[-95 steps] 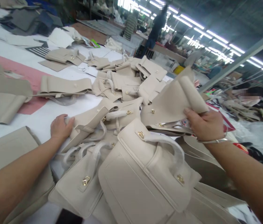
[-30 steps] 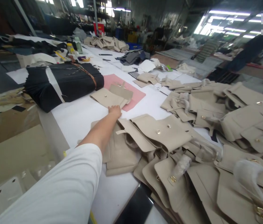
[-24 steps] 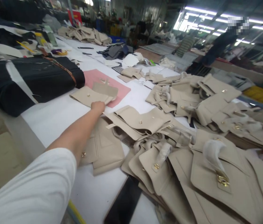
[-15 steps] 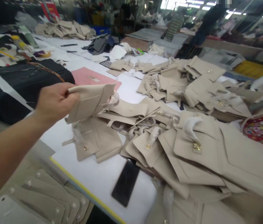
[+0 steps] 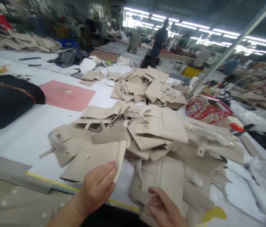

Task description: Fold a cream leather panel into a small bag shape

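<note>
My left hand [image 5: 97, 186] pinches the near right edge of a beige leather-like bag panel [image 5: 87, 156] with a small gold clasp on it. The panel tilts over the front of the table, and its held edge curls upward. To its right my right hand [image 5: 164, 208] hovers with fingers apart, slightly blurred, at the lower edge of another beige bag piece [image 5: 166, 173]. I cannot tell whether it touches that piece. Beyond my hands lies a heap of beige bag pieces [image 5: 156, 123], with gold clasps and handles wrapped in pale film.
A pink sheet [image 5: 69, 94] and a black bundle [image 5: 7, 97] lie at left on the white table [image 5: 45, 116]. A red patterned bag [image 5: 206, 108] stands at right. More beige pieces [image 5: 138, 85] pile up behind. A person [image 5: 160, 37] stands in the background.
The view has swung right. My left hand has brought a beige piece down toward the table's front edge; the clasp side now shows. My right hand has come into view. The phone is no longer visible.
</note>
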A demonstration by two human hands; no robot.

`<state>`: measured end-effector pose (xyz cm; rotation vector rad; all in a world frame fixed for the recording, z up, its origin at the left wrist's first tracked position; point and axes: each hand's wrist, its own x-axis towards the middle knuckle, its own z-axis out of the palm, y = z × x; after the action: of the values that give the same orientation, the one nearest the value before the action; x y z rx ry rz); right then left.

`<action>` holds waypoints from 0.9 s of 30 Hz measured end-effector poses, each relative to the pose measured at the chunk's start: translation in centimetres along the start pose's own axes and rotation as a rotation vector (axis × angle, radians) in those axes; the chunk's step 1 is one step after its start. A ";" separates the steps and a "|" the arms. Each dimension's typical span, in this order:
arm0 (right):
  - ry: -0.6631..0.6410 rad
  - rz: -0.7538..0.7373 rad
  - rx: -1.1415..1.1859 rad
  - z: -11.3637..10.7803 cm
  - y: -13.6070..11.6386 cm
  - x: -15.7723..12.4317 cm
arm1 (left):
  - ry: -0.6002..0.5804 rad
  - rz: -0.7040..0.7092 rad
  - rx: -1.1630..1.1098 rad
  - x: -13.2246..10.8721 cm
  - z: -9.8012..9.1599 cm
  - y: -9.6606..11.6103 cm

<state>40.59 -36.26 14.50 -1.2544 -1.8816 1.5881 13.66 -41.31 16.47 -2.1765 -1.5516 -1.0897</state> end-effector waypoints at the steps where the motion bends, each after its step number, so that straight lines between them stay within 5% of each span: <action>1: -0.069 0.054 0.162 0.1 -0.6 1.2 | 0.026 0.010 0.006 0.1 -0.3 0.9; 4: -0.277 0.133 0.712 0.4 -3.8 3.9 | 0.045 0.130 0.019 1.1 -1.6 3.8; 6: -0.388 0.077 0.869 0.6 -6.1 3.9 | 0.026 0.278 0.021 1.9 -2.6 6.2; 10: -0.288 0.109 0.871 0.1 -7.5 0.3 | -0.099 0.519 0.091 2.0 -3.7 12.3; 15: -0.059 0.202 0.718 -0.7 -2.9 -7.4 | -0.121 0.671 0.114 -2.5 -2.9 20.7; 19: 0.248 0.047 0.448 -2.1 2.9 -14.7 | -0.055 0.738 0.122 -6.3 -2.3 27.3; 24: 0.546 0.005 0.259 -6.0 7.5 -23.3 | 0.012 0.561 -0.107 -10.0 -4.7 31.3; 27: 0.595 0.121 0.413 -7.2 7.6 -27.2 | 0.177 0.054 -0.176 -11.9 -5.6 29.6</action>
<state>63.39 -54.30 16.45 -1.4544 -1.0727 1.3572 35.89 -64.78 18.27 -2.1486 -1.3600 -1.4062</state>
